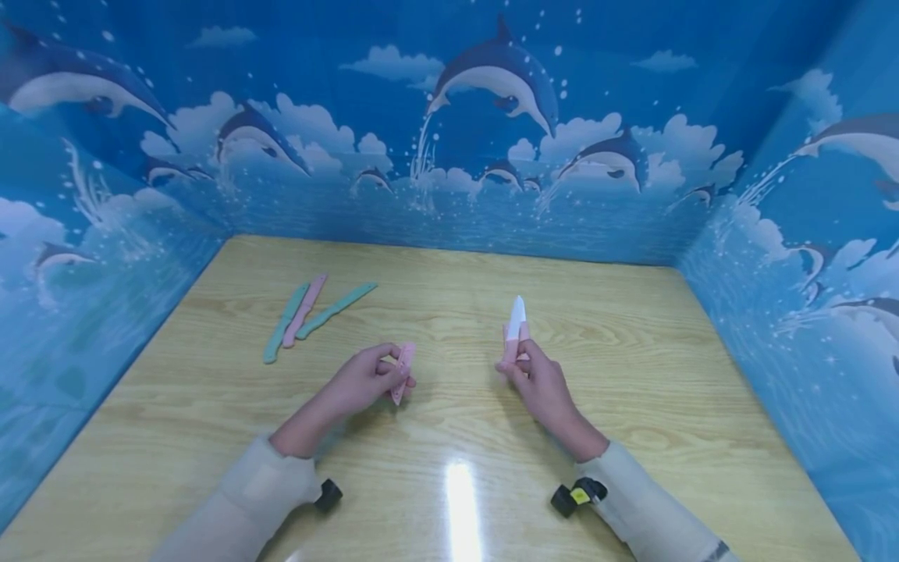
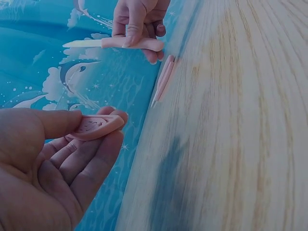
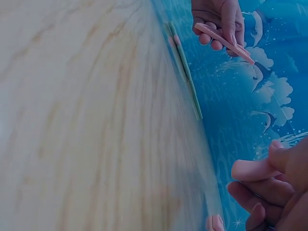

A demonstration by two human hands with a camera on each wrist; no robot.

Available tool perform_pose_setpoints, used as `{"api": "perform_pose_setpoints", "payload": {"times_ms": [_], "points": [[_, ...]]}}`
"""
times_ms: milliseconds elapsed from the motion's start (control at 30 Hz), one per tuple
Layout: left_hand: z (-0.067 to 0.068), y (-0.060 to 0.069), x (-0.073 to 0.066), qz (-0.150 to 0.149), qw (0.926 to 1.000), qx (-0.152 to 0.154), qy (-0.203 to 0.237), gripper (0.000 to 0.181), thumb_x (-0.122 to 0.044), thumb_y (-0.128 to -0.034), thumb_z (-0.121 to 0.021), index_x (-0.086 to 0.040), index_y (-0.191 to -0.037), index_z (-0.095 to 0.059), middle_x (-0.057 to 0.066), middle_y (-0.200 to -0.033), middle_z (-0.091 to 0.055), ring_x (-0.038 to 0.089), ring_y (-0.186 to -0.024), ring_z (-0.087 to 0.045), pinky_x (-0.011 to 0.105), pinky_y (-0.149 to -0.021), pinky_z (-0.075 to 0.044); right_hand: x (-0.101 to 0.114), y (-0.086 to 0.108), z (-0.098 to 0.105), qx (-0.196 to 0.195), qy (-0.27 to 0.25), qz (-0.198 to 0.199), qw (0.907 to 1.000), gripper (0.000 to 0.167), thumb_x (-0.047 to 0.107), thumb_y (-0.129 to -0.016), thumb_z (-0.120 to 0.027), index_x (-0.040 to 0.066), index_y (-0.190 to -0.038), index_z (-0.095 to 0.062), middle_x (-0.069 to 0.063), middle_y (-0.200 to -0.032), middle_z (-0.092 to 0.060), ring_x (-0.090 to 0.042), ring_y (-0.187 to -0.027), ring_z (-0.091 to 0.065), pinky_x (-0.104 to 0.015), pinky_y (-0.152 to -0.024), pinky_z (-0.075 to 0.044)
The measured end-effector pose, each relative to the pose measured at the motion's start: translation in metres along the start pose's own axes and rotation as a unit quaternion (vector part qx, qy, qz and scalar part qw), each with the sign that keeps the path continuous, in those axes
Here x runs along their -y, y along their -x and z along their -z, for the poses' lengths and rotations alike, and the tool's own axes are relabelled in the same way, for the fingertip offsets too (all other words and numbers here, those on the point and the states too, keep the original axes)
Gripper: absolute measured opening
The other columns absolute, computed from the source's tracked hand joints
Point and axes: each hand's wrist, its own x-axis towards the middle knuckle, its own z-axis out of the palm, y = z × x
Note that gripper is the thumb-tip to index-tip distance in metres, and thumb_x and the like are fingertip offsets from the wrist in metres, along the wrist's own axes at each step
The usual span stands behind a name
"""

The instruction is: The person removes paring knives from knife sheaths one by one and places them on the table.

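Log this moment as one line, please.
left hand: holds pink piece | right hand: holds knife, white blade pointing away | table, left side: two green strips, one pink strip

The left arm (image 1: 239, 499) and the right arm (image 1: 646, 499) extend over the desk (image 1: 618, 343) from its near side, slanting toward each other, in light sleeves (image 1: 274, 472) that leave the wrists bare. Both hands are raised, well apart, at about equal distance from the far edge. The left hand (image 1: 361, 382) pinches between thumb and fingers (its lower fingers are only softly bent). The right hand (image 1: 544, 386) pinches as well, fingers curled beneath the thumb.
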Motion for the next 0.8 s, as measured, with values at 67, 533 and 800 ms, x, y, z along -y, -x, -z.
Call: {"api": "perform_pose_setpoints", "payload": {"times_ms": [67, 533, 800], "points": [[-0.0002, 0.0003, -0.0004, -0.001, 1.0, 0.0, 0.001, 0.02, -0.008, -0.101, -0.051, 0.006, -0.115, -0.049, 0.022, -0.095, -0.071, 0.031, -0.086, -0.072, 0.033, -0.078, -0.059, -0.0011, 0.0, -0.0001, 0.007, -0.013, -0.014, 0.9998, 0.017, 0.018, -0.095, -0.064, 0.004, -0.098, -0.055, -0.016, -0.096, -0.073, -0.02, -0.069, -0.066, -0.02, -0.042, -0.037], [-0.001, -0.0014, 0.0007, -0.004, 0.9998, 0.0, -0.02, 0.019, -0.012, -0.1017, -0.051, 0.003, -0.114, -0.051, 0.016, -0.094, -0.073, 0.026, -0.085, -0.072, 0.034, -0.082, -0.058, -0.0004, 0.0002, 0.0002, 0.011, -0.038, -0.039, 0.9984, 0.015, 0.018, -0.094, -0.066, 0.003, -0.095, -0.064, -0.005, -0.08, -0.07, -0.009, -0.054, -0.045, -0.018, -0.044, -0.037], [-0.0045, -0.0069, 0.0004, -0.01, 0.9998, -0.011, -0.012, 0.022, -0.014, -0.1032, -0.048, 0.002, -0.119, -0.051, 0.014, -0.097, -0.073, 0.021, -0.092, -0.07, 0.038, -0.091, -0.055, -0.0015, -0.0018, 0.0, 0.007, -0.037, -0.038, 0.9986, 0.016, 0.017, -0.096, -0.063, 0.001, -0.098, -0.067, -0.013, -0.071, -0.064, -0.009, -0.051, -0.041, -0.018, -0.042, -0.033]]}}
